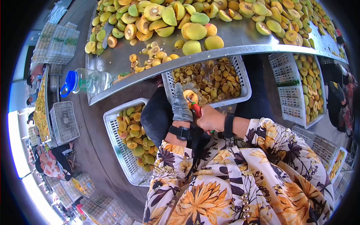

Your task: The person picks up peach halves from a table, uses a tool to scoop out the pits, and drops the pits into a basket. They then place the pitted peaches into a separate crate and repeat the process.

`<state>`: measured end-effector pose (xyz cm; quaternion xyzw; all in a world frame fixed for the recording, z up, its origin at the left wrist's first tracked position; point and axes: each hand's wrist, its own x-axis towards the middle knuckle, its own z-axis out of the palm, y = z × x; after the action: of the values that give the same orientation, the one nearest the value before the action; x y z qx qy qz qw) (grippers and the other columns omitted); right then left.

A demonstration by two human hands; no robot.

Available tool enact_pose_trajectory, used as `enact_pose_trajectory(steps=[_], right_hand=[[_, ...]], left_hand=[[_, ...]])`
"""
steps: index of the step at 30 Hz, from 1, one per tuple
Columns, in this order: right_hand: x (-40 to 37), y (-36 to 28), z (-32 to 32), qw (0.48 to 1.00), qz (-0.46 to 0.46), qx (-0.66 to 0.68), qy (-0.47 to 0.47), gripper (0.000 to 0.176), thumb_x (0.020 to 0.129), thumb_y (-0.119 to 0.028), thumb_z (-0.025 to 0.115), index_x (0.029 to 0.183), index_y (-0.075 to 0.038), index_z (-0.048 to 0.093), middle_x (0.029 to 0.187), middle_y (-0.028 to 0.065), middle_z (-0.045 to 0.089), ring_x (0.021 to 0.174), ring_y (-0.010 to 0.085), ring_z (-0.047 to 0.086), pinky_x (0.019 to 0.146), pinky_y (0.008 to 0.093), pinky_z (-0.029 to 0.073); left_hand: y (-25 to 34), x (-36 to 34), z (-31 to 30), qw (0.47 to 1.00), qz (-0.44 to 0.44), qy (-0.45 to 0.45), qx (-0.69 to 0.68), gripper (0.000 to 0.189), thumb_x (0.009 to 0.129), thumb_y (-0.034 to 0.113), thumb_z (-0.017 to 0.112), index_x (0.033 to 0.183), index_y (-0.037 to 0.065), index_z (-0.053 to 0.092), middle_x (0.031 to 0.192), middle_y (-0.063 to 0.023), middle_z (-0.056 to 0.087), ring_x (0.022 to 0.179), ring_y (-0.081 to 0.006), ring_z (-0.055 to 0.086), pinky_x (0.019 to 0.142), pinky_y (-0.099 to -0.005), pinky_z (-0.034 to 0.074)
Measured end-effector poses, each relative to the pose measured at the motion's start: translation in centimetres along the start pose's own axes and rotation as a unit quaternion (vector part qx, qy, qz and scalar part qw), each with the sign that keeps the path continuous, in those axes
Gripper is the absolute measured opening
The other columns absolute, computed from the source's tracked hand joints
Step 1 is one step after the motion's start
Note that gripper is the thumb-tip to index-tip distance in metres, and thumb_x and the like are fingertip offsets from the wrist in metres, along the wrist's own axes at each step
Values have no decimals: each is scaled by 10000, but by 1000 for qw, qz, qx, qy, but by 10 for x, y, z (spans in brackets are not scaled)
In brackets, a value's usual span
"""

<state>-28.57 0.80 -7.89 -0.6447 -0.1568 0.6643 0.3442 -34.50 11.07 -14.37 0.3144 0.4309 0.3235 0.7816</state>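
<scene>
My left hand [181, 104], in a grey knitted glove, grips a peach half [191, 96] with its orange cut face showing. My right hand [213, 119] is bare and closed around a red-handled pitting tool [196, 109]. The tool's tip is against the peach half, and its working end is hidden there. Both hands are above my lap, just in front of a white crate [245, 87] of yellow peach scraps and small cut pieces. Several peach halves and whole peaches [195, 31] are heaped on the metal table [240, 37] beyond.
A lidded plastic jar [90, 81] stands by the table's left corner. White crates of peaches sit to my left [112, 127] and right [287, 84]. The raised metal table rim [210, 54] crosses in front. Other people [56, 161] and stacked crates [56, 43] are at far left.
</scene>
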Motion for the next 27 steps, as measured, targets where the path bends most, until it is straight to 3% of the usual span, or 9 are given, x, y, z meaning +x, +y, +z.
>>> enact_pose_trajectory(steps=[5,7,10,14,17,19,20,22,27], right_hand=[[8,1,5,991,-4,-123,53,105,686,-1,526,766,64,509,535,164,530,428,272,550,398,353,443],[16,18,4,929,-160,-298,148,171,668,-25,567,807,60,515,623,217,561,597,352,591,533,392,473],[14,18,-5,912,-178,-348,128,234,658,-46,592,855,48,511,694,230,578,717,379,587,622,402,468],[6,16,-15,903,-163,-387,91,273,655,-47,598,889,48,495,687,231,576,717,387,584,623,408,465],[-1,14,-18,886,-166,-430,55,244,677,-45,569,887,44,483,672,205,580,613,344,598,542,397,471],[-8,-5,-20,958,7,-287,3,202,706,-51,537,875,36,469,615,159,570,469,265,578,407,360,438],[-4,-6,-28,960,2,-275,-45,150,748,-64,513,865,13,459,550,107,536,368,163,511,317,298,371],[-3,-19,-34,969,28,-234,-81,131,766,-69,513,860,4,460,520,85,508,360,144,487,321,281,364],[-15,-32,-24,982,130,-34,-135,110,820,-83,507,913,-40,465,568,-13,421,353,56,353,328,220,322]], left_hand=[[6,8,-6,990,-141,24,-12,361,853,378,533,1048,74,516,811,-73,606,627,-203,589,529,-305,514],[8,6,-2,991,-127,2,-52,339,809,363,603,895,39,552,708,-76,587,581,-211,586,448,-330,503],[15,6,2,982,-166,-79,-50,318,818,348,592,877,37,560,718,-91,592,586,-224,589,459,-341,507],[12,8,-3,960,-235,-143,-44,306,831,304,581,820,-1,583,735,-140,617,597,-245,600,490,-321,507],[12,9,-7,943,-281,-179,3,242,807,253,615,848,23,552,719,-120,604,603,-246,595,483,-329,502],[8,12,-10,928,-310,-205,-19,244,809,249,614,838,13,559,698,-129,600,599,-239,592,504,-320,501],[6,12,-11,944,-254,-212,-7,298,819,296,594,825,-2,583,707,-130,610,596,-230,596,507,-306,497],[16,1,-4,964,-161,-210,-14,369,825,348,580,816,-19,610,726,-122,619,608,-210,598,539,-281,488],[29,-12,0,976,-115,-187,-7,359,829,352,573,819,-5,610,722,-120,620,641,-208,599,587,-291,483]])
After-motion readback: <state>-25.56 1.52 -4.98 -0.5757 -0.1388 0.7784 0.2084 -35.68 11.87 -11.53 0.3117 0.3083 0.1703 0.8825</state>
